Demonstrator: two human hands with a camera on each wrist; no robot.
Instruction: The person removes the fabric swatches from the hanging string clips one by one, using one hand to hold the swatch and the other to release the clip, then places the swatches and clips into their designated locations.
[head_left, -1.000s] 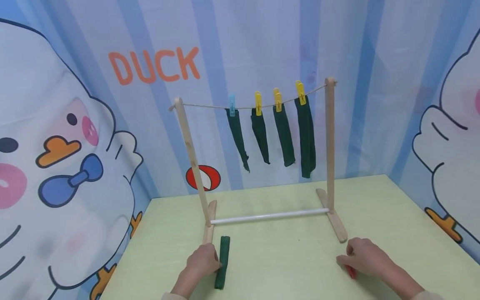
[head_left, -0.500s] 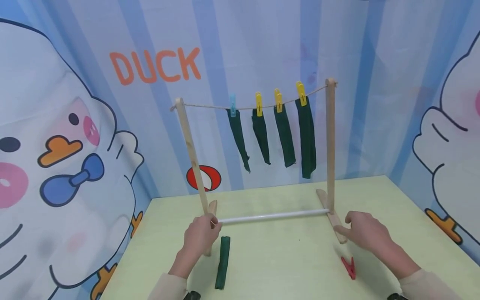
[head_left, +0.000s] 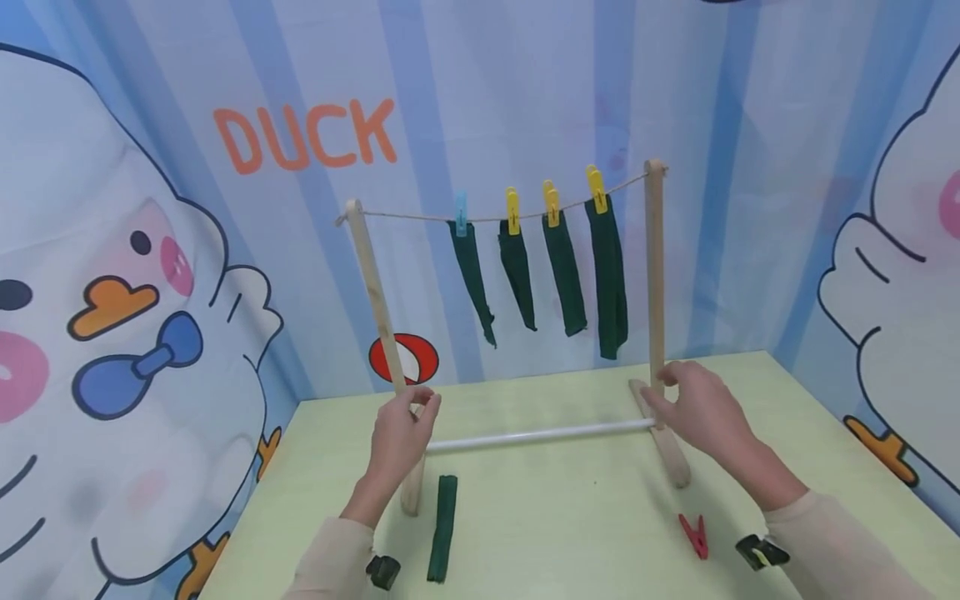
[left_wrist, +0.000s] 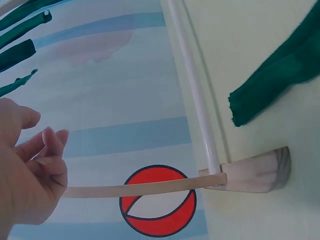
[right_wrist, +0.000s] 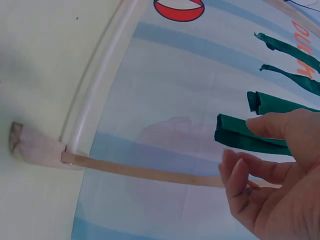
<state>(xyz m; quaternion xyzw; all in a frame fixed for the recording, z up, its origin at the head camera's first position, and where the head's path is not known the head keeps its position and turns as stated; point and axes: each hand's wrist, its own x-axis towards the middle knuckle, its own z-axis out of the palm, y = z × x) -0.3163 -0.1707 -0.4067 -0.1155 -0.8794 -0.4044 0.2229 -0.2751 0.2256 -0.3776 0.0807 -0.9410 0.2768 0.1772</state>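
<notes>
My left hand (head_left: 401, 427), fingers loosely bent and holding nothing, is raised in front of the rack's left post (head_left: 375, 292). Bare as well, my right hand (head_left: 705, 410) overlaps the foot of the right post (head_left: 656, 275) in the head view, thumb and fingers apart. Several dark green cloth strips (head_left: 568, 275) hang from a cord (head_left: 408, 216), clipped by a light blue clothespin (head_left: 461, 215) and yellow clothespins (head_left: 513, 210). On the table below my left hand lies another green cloth strip (head_left: 442, 529). A red clothespin (head_left: 695, 537) rests on the table near my right forearm.
The wooden rack has a white crossbar (head_left: 540, 436) low between its feet, the right foot (head_left: 671, 458) reaching forward. Behind the pale yellow table (head_left: 555, 525) hangs a blue striped curtain (head_left: 510, 100) with duck pictures. A small dark device sits at each wrist.
Both hands have risen and moved forward toward the rack. The right hand has left the red clothespin on the table, and the left has moved off the loose green strip.
</notes>
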